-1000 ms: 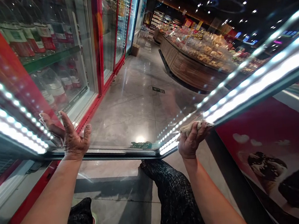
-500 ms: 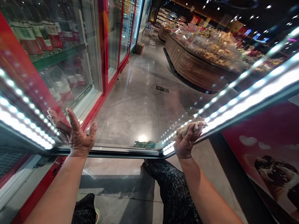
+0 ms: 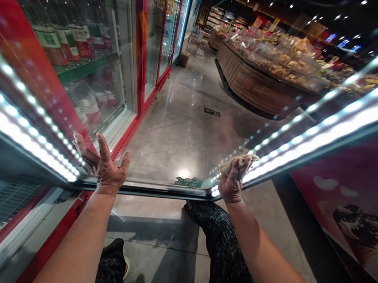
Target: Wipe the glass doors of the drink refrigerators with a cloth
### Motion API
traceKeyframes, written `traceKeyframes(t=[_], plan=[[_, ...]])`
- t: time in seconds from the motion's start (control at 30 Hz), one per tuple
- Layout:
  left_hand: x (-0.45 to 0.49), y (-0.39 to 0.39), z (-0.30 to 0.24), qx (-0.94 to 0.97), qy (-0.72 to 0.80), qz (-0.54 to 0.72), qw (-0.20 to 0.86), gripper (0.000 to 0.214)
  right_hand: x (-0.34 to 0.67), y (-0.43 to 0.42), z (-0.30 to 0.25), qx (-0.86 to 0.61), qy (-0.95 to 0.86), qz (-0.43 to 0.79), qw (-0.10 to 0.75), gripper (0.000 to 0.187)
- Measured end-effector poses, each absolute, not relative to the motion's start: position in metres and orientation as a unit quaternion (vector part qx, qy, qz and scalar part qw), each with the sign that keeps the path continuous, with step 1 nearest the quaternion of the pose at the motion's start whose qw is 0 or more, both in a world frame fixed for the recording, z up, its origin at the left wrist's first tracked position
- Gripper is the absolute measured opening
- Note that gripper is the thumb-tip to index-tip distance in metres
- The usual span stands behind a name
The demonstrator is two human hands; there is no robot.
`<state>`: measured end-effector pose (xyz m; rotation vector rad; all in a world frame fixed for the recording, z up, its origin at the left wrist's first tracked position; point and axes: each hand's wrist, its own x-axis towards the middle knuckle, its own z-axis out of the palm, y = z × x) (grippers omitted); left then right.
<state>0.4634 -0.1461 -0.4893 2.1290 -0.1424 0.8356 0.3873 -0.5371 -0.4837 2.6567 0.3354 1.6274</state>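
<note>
An open glass cooler door (image 3: 174, 129) stands in front of me, its frame edged with bright LED strips. My left hand (image 3: 104, 165) lies flat against the glass near the door's lower left corner, fingers spread. My right hand (image 3: 231, 180) grips a beige cloth (image 3: 238, 162) and presses it onto the door's lit right edge, close to the lower corner. Below the door are my legs in dark patterned trousers (image 3: 215, 239).
Red-framed drink coolers (image 3: 89, 57) with bottles line the left. A wooden display island (image 3: 261, 86) of packaged goods stands across the grey tiled aisle (image 3: 179, 115). An ice-cream poster (image 3: 359, 212) covers a cabinet at lower right.
The view has shifted, so both hands and the door now sit a little further right in frame. The right hand with the cloth has slid slightly down the lit edge toward the corner.
</note>
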Motion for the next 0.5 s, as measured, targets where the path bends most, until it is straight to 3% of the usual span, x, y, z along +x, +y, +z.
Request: traceKeyframes(t=[0.27,0.5], plan=[[0.464,-0.146,-0.495,0.84,-0.063,0.421,0.338,0.099,0.402,-0.528,-0.437,0.835,0.085,0.54,-0.058,0.073],[0.464,-0.146,-0.499,0.842,-0.06,0.434,0.313,0.099,0.402,-0.509,-0.475,0.866,0.145,0.478,0.038,0.077]])
